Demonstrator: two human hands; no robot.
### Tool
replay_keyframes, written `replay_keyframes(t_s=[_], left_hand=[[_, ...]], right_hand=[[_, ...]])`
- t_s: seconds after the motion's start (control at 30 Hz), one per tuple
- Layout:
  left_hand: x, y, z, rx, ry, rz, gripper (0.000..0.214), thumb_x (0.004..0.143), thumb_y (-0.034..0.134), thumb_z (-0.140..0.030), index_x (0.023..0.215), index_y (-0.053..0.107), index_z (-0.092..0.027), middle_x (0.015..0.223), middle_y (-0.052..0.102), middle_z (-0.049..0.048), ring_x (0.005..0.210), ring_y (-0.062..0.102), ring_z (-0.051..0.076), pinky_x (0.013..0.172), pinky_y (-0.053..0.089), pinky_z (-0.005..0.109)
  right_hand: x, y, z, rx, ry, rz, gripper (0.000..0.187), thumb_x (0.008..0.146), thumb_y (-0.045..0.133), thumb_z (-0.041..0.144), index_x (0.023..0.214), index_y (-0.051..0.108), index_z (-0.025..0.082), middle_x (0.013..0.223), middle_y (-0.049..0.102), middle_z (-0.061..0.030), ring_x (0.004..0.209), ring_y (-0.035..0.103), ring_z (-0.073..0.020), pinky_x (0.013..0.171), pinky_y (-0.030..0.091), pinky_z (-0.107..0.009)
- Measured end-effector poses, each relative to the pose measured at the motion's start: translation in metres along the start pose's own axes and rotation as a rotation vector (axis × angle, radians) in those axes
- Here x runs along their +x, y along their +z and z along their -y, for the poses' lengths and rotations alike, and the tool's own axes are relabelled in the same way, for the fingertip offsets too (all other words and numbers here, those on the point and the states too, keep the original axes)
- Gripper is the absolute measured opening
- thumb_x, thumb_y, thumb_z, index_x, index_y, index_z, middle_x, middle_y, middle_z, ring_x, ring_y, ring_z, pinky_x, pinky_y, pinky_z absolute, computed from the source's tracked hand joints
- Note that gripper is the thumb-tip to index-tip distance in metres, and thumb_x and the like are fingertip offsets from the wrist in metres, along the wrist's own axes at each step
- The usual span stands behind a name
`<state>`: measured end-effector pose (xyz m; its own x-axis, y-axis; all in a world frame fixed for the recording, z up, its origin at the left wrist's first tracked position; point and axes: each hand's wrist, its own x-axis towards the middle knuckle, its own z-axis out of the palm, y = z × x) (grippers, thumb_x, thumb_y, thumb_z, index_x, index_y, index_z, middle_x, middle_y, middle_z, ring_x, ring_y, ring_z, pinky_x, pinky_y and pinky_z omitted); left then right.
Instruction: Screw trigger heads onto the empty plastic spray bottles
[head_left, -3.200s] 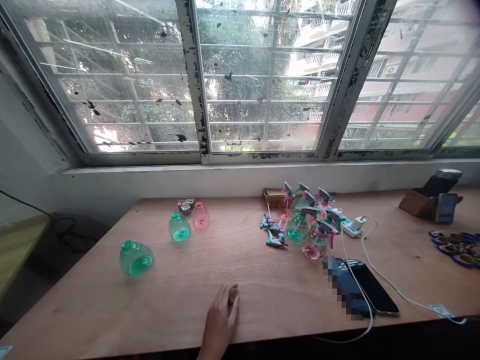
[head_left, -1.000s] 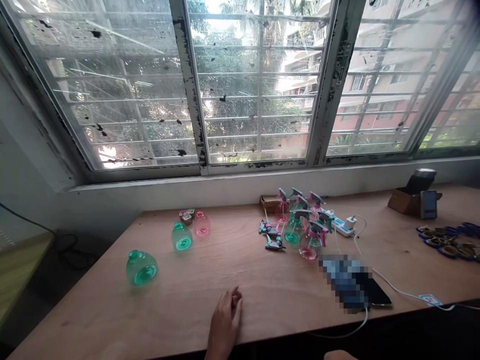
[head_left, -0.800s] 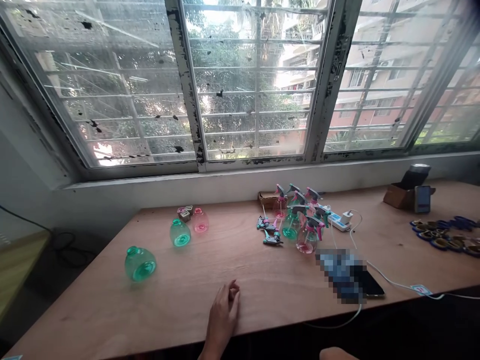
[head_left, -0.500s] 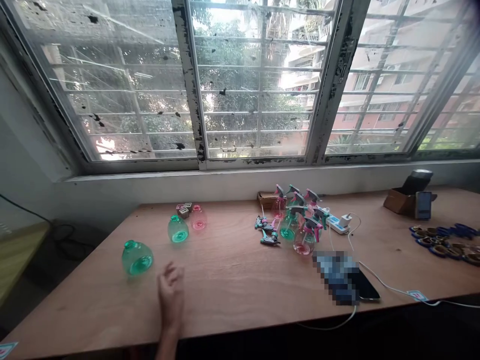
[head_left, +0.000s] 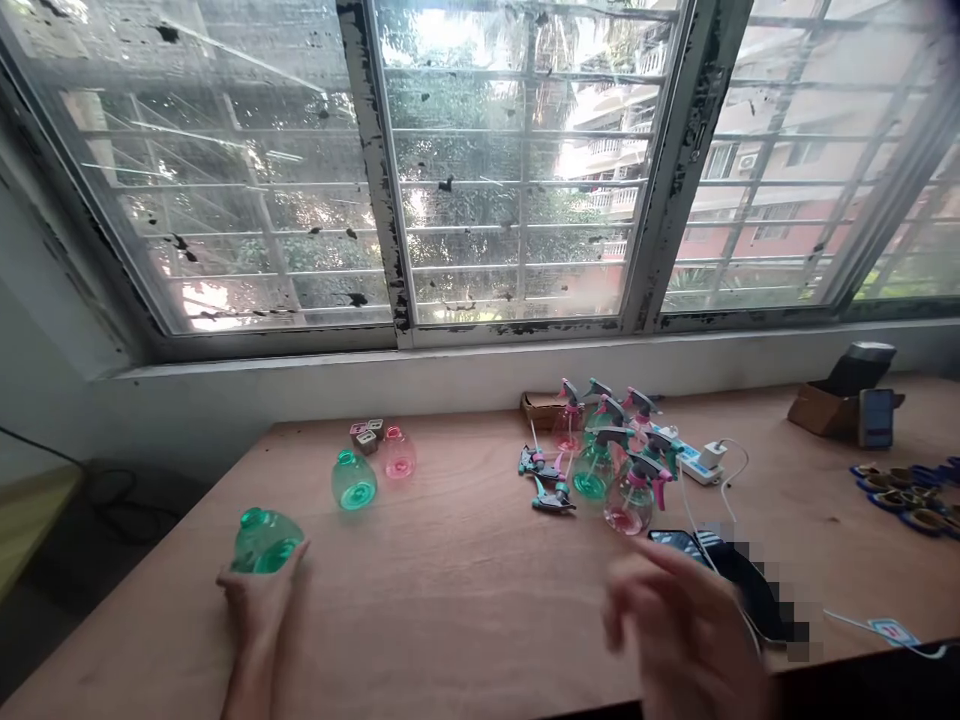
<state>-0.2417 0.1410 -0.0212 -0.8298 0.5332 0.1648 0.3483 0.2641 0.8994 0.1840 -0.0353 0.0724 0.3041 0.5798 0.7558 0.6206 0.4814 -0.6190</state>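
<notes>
Windows [head_left: 517, 200], barred and flaking, ran above a long wooden table [head_left: 465, 640]. Item: one green bottle [head_left: 264, 535], no sprayer fitted, stood at the table's left, its neck pointing away from the wrist and slightly leftward. Left hand [head_left: 259, 595]: much the nearer, it held the bottle from the near side, thumb at right and fingers at left, parted to about its width. Right hand [head_left: 675, 620]: well apart, partly hiding the phones [head_left: 675, 541]; blur left me unable to tell how far its fingers were open or whether they held anything. Also noted: a second green bottle [head_left: 353, 485] and a pink bottle [head_left: 399, 457] stood farther back, near small blocks [head_left: 366, 441]. Sprayer-topped bottles [head_left: 592, 475] clustered rightward, loose spray heads [head_left: 553, 498] beside them.
</notes>
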Motion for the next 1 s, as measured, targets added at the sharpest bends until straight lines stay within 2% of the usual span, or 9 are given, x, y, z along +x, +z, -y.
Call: replay_keyframes(t_s=[0.07,0.13,0.2,0.27,0.37,0.53,0.67,0.87,1.0], left_hand=[[-0.012,0.000,-0.001,-0.058,-0.060,0.078,0.110,0.037,0.091,-0.036,0.127,0.032,-0.013,0.136,0.049,0.0257,0.124,0.050,0.048,0.097,0.043,0.063],[-0.032,0.000,-0.002,-0.156,-0.096,0.202,0.095,0.040,0.089,-0.035,0.120,0.042,-0.014,0.124,0.059,0.0172,0.116,0.058,0.041,0.096,0.048,0.057],[-0.059,-0.002,-0.003,-0.261,-0.071,0.399,0.070,0.046,0.086,-0.040,0.105,0.058,-0.014,0.102,0.070,0.0082,0.104,0.066,0.033,0.097,0.051,0.048],[-0.089,-0.006,-0.007,-0.329,-0.078,0.464,0.071,0.054,0.083,-0.045,0.114,0.055,-0.019,0.105,0.070,0.0050,0.105,0.066,0.028,0.100,0.049,0.048],[-0.137,-0.010,-0.018,-0.482,-0.106,0.586,0.057,0.070,0.074,-0.049,0.119,0.056,-0.025,0.116,0.068,0.0037,0.123,0.056,0.028,0.111,0.039,0.048],[-0.200,0.001,-0.026,-0.492,-0.205,0.731,0.060,0.075,0.063,-0.059,0.126,0.054,-0.028,0.128,0.065,0.0048,0.130,0.052,0.030,0.112,0.039,0.048],[-0.227,0.021,-0.010,-0.449,-0.295,0.811,0.065,0.081,0.043,-0.071,0.123,0.060,-0.024,0.123,0.069,0.0095,0.124,0.059,0.029,0.104,0.048,0.042],[-0.234,0.041,0.004,-0.469,-0.402,0.850,0.080,0.080,0.028,-0.079,0.117,0.064,-0.019,0.115,0.074,0.0122,0.110,0.068,0.031,0.093,0.056,0.041],[-0.231,0.050,0.008,-0.454,-0.251,0.788,0.072,0.080,0.036,-0.077,0.120,0.063,-0.024,0.115,0.073,0.0083,0.119,0.062,0.030,0.103,0.050,0.042]], right_hand=[[0.013,0.033,-0.022,0.185,0.312,0.148,0.034,0.097,0.049,0.038,0.128,0.051,0.025,0.087,0.064,-0.0055,0.066,0.063,-0.0202,0.052,0.054,-0.030],[0.017,0.061,-0.059,0.140,0.419,0.241,0.034,0.094,0.051,0.040,0.123,0.056,0.023,0.114,0.062,-0.0108,0.089,0.065,-0.0253,0.058,0.058,-0.032],[0.013,0.082,-0.101,-0.010,0.352,0.340,0.033,0.092,0.050,0.035,0.121,0.059,0.021,0.134,0.051,-0.0127,0.118,0.054,-0.0302,0.083,0.057,-0.039],[0.004,0.097,-0.137,-0.184,0.233,0.429,0.038,0.090,0.049,0.028,0.127,0.057,0.020,0.144,0.044,-0.0114,0.134,0.038,-0.0315,0.109,0.038,-0.048],[-0.002,0.112,-0.169,-0.379,0.158,0.562,0.046,0.089,0.048,0.020,0.135,0.050,0.020,0.154,0.033,-0.0087,0.142,0.026,-0.0304,0.114,0.030,-0.048],[0.005,0.125,-0.183,-0.576,0.189,0.654,0.049,0.089,0.050,0.019,0.138,0.049,0.015,0.153,0.034,-0.0155,0.142,0.024,-0.0346,0.113,0.026,-0.052],[-0.004,0.120,-0.185,-0.586,0.260,0.647,0.040,0.091,0.047,0.025,0.129,0.057,0.016,0.148,0.042,-0.0175,0.135,0.036,-0.0392,0.106,0.032,-0.062],[-0.060,0.103,-0.165,-0.475,0.319,0.512,0.037,0.090,0.049,0.031,0.125,0.058,0.022,0.131,0.058,-0.0125,0.121,0.053,-0.0343,0.104,0.039,-0.054],[-0.088,0.099,-0.155,-0.414,0.359,0.387,0.053,0.086,0.055,0.035,0.137,0.047,0.025,0.136,0.048,-0.0131,0.120,0.053,-0.0355,0.094,0.049,-0.046]])
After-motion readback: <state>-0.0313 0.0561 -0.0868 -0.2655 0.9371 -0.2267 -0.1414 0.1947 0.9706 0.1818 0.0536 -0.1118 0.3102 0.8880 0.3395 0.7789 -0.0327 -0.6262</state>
